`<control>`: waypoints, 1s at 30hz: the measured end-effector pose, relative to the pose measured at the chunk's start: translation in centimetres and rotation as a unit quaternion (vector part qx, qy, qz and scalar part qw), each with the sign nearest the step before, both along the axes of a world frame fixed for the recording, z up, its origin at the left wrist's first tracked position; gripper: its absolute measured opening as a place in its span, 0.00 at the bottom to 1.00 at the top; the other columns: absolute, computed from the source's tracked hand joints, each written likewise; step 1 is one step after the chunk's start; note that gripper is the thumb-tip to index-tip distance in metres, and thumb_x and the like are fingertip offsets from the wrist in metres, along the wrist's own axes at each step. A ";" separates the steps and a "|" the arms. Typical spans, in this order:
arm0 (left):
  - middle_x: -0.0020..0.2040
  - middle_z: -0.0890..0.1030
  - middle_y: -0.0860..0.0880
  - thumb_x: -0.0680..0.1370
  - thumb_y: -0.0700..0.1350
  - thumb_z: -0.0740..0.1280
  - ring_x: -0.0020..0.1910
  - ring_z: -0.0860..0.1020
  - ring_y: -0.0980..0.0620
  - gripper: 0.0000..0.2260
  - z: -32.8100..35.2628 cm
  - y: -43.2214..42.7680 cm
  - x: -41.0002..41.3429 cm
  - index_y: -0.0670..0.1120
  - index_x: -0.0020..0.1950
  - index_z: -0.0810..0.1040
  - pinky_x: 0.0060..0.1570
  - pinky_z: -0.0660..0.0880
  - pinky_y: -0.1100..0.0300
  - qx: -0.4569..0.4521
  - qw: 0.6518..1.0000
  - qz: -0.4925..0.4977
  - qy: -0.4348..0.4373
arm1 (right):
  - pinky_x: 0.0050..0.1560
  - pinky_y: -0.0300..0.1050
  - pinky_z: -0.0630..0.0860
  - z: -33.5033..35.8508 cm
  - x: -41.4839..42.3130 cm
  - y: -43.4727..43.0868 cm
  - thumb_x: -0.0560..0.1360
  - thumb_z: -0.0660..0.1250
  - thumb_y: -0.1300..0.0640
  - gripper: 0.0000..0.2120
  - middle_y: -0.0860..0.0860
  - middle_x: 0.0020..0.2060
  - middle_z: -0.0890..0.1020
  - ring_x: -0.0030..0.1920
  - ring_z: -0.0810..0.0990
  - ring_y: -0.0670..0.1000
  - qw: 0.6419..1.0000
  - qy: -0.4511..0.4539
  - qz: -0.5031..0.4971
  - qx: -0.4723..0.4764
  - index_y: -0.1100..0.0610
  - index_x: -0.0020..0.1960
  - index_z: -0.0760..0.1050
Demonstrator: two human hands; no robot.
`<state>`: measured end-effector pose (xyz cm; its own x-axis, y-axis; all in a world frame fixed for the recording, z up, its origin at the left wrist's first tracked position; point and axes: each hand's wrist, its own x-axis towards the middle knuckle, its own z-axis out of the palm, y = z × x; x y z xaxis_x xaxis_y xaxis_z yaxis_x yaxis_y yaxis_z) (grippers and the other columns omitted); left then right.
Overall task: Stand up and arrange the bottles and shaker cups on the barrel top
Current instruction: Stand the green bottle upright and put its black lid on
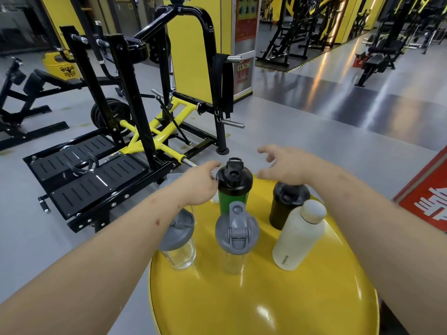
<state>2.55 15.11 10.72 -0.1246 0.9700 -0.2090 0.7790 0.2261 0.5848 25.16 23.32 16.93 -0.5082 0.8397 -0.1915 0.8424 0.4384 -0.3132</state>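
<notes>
Several drink containers stand upright on the round yellow barrel top [266,298]. At the back is a green shaker cup [233,201] with a black lid, and a black shaker cup [281,213] stands to its right. In front are a white bottle [298,240] and two clear shaker cups with grey lids, one in the middle [235,240] and one at the left edge [179,240]. My left hand [199,186] rests against the left side of the green cup's lid, fingers loosely curved and not wrapped around it. My right hand [283,165] hovers spread above and beyond the black cup, holding nothing.
A grey object [173,177] shows partly behind my left wrist at the barrel's far-left edge. A black and yellow weight machine [135,131] stands on the grey floor to the left. A red sign [428,189] is at the right.
</notes>
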 end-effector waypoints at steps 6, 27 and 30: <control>0.61 0.82 0.41 0.83 0.45 0.61 0.48 0.85 0.44 0.26 0.9 -0.3 1.1 0.52 0.82 0.62 0.39 0.80 0.55 0.029 0.999 0.016 0.030 | 0.65 0.53 0.70 0.0 4.4 1.5 0.75 0.69 0.38 0.35 0.55 0.71 0.73 0.69 0.72 0.59 0.992 -0.096 -0.076 0.009 0.50 0.76 0.66; 0.67 0.80 0.44 0.81 0.47 0.63 0.52 0.83 0.41 0.25 0.0 -0.8 1.3 0.55 0.79 0.66 0.54 0.83 0.44 0.019 0.999 0.044 0.015 | 0.49 0.49 0.77 -5.5 5.3 2.9 0.62 0.79 0.38 0.42 0.53 0.62 0.76 0.55 0.76 0.56 0.989 -0.136 -0.048 -0.022 0.46 0.72 0.69; 0.61 0.83 0.42 0.80 0.47 0.63 0.50 0.84 0.41 0.25 -0.2 -0.7 1.3 0.55 0.77 0.67 0.53 0.83 0.44 0.015 0.999 0.049 0.003 | 0.50 0.48 0.76 -5.7 5.5 3.1 0.64 0.79 0.38 0.41 0.54 0.62 0.76 0.53 0.73 0.55 0.990 -0.131 -0.051 -0.015 0.48 0.72 0.69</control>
<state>3.87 14.38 10.52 -0.2206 0.9589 -0.1783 0.7576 0.2836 0.5878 30.63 26.45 11.18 -0.3502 0.8761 -0.3313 0.9361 0.3400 -0.0904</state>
